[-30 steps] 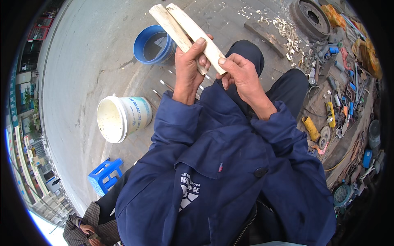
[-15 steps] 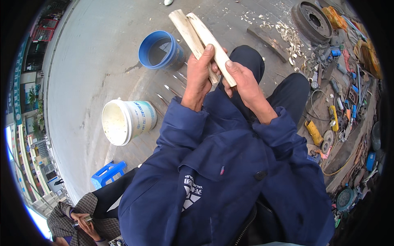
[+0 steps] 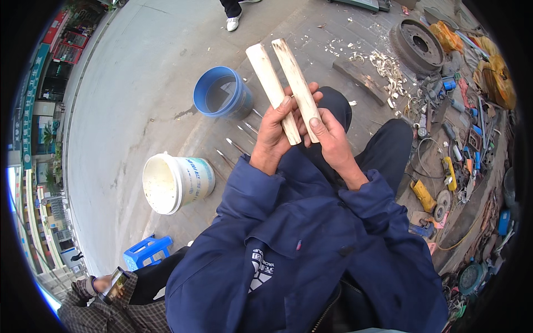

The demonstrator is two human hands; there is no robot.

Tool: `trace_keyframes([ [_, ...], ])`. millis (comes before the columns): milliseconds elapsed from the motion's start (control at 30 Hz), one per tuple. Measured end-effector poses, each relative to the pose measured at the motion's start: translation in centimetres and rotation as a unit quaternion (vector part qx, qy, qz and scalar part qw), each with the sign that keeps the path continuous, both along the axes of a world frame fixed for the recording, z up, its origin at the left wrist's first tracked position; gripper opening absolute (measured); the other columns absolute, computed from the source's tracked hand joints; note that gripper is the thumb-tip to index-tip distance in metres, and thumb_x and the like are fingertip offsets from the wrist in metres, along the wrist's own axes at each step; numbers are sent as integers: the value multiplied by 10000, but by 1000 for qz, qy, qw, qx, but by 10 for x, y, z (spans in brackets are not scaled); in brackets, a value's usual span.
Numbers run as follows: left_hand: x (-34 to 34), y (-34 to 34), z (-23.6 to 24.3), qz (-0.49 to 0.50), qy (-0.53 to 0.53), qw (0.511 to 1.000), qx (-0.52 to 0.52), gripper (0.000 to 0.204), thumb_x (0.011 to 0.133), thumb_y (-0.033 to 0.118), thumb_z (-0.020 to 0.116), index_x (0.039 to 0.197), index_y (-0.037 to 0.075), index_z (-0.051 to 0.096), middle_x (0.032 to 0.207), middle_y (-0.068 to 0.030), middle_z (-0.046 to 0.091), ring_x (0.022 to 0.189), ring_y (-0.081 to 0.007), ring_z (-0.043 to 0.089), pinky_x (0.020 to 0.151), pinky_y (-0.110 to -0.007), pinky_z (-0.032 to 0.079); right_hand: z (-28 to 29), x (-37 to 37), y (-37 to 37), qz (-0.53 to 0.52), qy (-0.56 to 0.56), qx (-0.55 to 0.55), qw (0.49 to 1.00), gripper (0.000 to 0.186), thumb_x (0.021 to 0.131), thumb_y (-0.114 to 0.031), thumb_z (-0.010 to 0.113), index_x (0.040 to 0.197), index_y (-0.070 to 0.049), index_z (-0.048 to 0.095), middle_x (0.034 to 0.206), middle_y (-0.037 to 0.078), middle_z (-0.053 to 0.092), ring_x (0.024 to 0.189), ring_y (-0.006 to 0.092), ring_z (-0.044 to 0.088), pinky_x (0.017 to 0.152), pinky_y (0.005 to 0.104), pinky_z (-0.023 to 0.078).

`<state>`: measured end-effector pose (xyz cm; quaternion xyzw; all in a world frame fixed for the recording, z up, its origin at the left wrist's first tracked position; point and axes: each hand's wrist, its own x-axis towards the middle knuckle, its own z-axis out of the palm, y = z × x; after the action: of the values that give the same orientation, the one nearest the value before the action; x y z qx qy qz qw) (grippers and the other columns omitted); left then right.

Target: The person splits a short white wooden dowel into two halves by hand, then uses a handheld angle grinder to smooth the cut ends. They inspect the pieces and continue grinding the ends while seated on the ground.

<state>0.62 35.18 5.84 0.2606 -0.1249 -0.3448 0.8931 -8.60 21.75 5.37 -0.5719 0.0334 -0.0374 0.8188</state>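
Two pale, bark-stripped wooden sticks point away from me, side by side in front of my body. My left hand (image 3: 271, 134) is wrapped round the left stick (image 3: 266, 75), its thumb lying along the top. The right stick (image 3: 293, 69) is in my right hand (image 3: 333, 143), with that thumb pressed near its close end. A narrow gap runs between the sticks. Some fingers are hidden behind the wood, and the hands nearly touch underneath.
Left stand a blue bucket of water (image 3: 223, 91), a white bucket (image 3: 179, 183) and a blue stool (image 3: 147, 252). Thin tools (image 3: 233, 145) lie beside them. Right are wood shavings (image 3: 386, 75), a wheel rim (image 3: 417, 45) and scattered tools. A seated person holds a phone (image 3: 115, 284); a walker's shoe (image 3: 233, 23) shows.
The sticks have come apart at their far ends and now lie nearly parallel, with their markings turned differently. A walker's feet have appeared at the top as the view shifted.
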Motion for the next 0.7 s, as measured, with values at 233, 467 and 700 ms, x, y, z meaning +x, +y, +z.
trace_keyframes([
  [233,0,1,-2,-27,-14,1000,7,700,1022,334,618,1559,-21,342,1592,-225,415,1454,-369,450,1124,-503,501,-1,-4,-1,-3,1,25,1000,401,1097,-344,529,1193,44,566,900,62,638,711,111,606,669,254,502],
  [467,-10,-1,2,-7,-10,997,74,576,1009,217,615,1484,-60,444,1464,-254,553,1379,-352,539,1115,-459,507,-8,0,2,-7,61,-9,998,446,1086,-411,548,1163,25,601,907,50,635,738,104,620,668,259,511],
  [700,-11,1,-10,-97,-26,985,138,579,981,156,665,1463,-90,460,1417,-273,583,1249,-323,643,1036,-407,564,-9,7,-9,-28,128,49,990,505,1070,-503,542,1087,-9,648,828,58,663,644,110,634,594,243,529],
])
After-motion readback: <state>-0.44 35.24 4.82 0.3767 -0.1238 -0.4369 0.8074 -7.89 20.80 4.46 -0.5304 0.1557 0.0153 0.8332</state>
